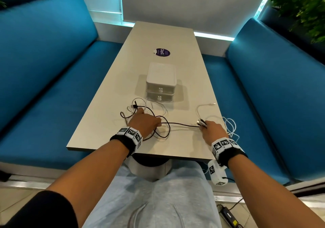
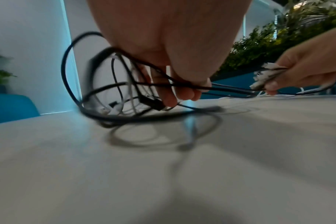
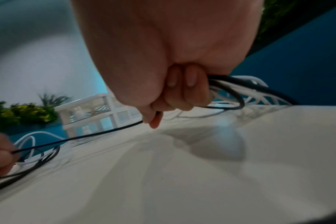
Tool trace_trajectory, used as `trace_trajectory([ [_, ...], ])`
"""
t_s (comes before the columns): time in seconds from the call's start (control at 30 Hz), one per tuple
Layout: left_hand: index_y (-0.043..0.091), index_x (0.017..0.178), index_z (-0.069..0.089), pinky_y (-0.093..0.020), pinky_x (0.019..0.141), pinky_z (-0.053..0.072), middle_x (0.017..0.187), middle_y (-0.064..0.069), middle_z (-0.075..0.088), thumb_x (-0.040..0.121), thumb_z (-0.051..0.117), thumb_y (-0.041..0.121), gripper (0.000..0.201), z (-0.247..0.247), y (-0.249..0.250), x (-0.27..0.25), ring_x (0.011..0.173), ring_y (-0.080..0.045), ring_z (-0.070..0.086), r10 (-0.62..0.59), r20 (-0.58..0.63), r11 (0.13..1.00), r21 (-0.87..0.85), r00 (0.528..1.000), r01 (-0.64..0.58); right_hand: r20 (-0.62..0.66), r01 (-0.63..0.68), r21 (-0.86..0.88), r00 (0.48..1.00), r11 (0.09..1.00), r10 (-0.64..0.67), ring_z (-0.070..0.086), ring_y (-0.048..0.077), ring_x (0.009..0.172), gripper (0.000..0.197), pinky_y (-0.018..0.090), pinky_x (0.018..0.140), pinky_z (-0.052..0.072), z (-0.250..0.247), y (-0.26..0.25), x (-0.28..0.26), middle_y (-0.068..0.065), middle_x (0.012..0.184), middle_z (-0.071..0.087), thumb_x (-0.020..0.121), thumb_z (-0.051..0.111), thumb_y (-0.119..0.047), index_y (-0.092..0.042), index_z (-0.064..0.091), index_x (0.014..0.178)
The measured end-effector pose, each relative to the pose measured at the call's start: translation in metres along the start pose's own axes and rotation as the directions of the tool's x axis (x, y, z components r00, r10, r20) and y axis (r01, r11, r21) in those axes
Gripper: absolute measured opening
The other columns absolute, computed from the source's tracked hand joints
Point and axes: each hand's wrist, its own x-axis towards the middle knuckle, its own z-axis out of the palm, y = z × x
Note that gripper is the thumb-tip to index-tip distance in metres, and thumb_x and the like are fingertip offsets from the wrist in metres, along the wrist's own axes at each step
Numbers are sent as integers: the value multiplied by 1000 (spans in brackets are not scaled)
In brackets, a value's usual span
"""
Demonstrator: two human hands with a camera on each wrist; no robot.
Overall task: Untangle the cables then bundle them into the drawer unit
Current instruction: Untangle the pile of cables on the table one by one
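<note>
A tangle of black cable (image 1: 162,131) and white cable (image 1: 156,107) lies on the beige table (image 1: 175,148) in front of a white two-drawer unit (image 1: 161,83), both drawers closed. My left hand (image 1: 145,122) grips the black loops (image 2: 113,91) at the tangle. My right hand (image 1: 213,130) holds a bunch of plug ends (image 1: 201,122) and cables (image 3: 228,92). A black strand (image 3: 82,137) runs taut between both hands. More white cable (image 1: 230,125) loops past the right hand by the table's edge.
Blue benches (image 1: 44,69) flank the table on both sides. A purple round sticker (image 1: 162,52) lies behind the drawer unit. Plants (image 1: 302,9) stand at the back right. A black power adapter (image 1: 230,217) lies on the floor at the right.
</note>
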Motion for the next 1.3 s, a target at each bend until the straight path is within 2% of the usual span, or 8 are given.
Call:
trace_trajectory([
  [0.17, 26, 106, 58, -39, 99, 23, 92, 1, 72, 103, 40, 26, 18, 4, 16, 4, 88, -24, 66, 37, 26, 999, 26, 999, -38, -103, 24, 64, 995, 998, -17, 61, 38, 91, 30, 40, 74, 49, 8, -21, -7, 16, 99, 66, 101, 40, -34, -11, 57, 110],
  [0.37, 26, 97, 57, -37, 90, 24, 89, 0, 72, 103, 42, 27, 16, 0, 25, 9, 79, -25, 66, 71, -23, 997, -14, 997, -71, -172, 267, 301, 959, 915, -223, 62, 34, 87, 24, 36, 73, 48, 10, -51, -20, 14, 92, 70, 100, 46, -28, -14, 64, 105],
  [0.6, 30, 103, 56, -40, 90, 29, 88, 1, 73, 105, 36, 38, 21, -11, 37, 14, 83, -25, 67, 111, -38, 991, -68, 993, -113, 4, 364, 313, 923, 877, -385, 63, 30, 95, 23, 31, 74, 44, 19, -62, -24, 10, 102, 71, 98, 51, -25, -15, 64, 114],
  [0.73, 28, 104, 56, -39, 90, 28, 91, 1, 73, 105, 35, 39, 23, -12, 34, 12, 81, -24, 65, 109, -33, 990, -83, 993, -112, -2, 410, 305, 903, 860, -430, 63, 28, 91, 19, 31, 73, 43, 14, -62, -21, 8, 98, 71, 97, 56, -27, -17, 65, 110],
  [0.87, 26, 105, 59, -38, 94, 28, 98, 3, 72, 106, 34, 38, 27, -12, 19, 12, 89, -23, 65, 58, 27, 994, -95, 998, -55, -25, 390, 206, 919, 898, -393, 63, 32, 87, 22, 36, 71, 48, 8, -56, -11, 12, 93, 71, 96, 55, -34, -18, 65, 107],
  [1.03, 30, 103, 57, -36, 92, 29, 93, 6, 70, 105, 37, 28, 20, -9, -8, 6, 91, -20, 64, -1, 60, 997, -76, 998, 5, -37, 220, 90, 975, 971, -217, 62, 34, 85, 22, 36, 69, 48, -8, -20, 2, 12, 94, 69, 97, 52, -35, -18, 64, 104],
  [1.2, 29, 111, 60, -38, 98, 29, 94, 2, 72, 106, 33, 30, 28, -11, -1, 7, 91, -23, 64, 2, 84, 1000, -2, 996, -2, -31, 81, 14, 996, 997, -81, 61, 32, 85, 20, 36, 70, 49, -4, -3, 5, 11, 95, 67, 97, 47, -33, -17, 60, 94],
  [1.3, 28, 114, 57, -39, 100, 26, 95, 1, 71, 102, 37, 22, 24, -16, 11, 9, 91, -24, 64, 41, 113, 998, 37, 993, -45, -133, 48, 38, 990, 998, -42, 62, 36, 87, 24, 39, 73, 51, 4, -15, -2, 15, 97, 66, 99, 41, -33, -15, 56, 104],
])
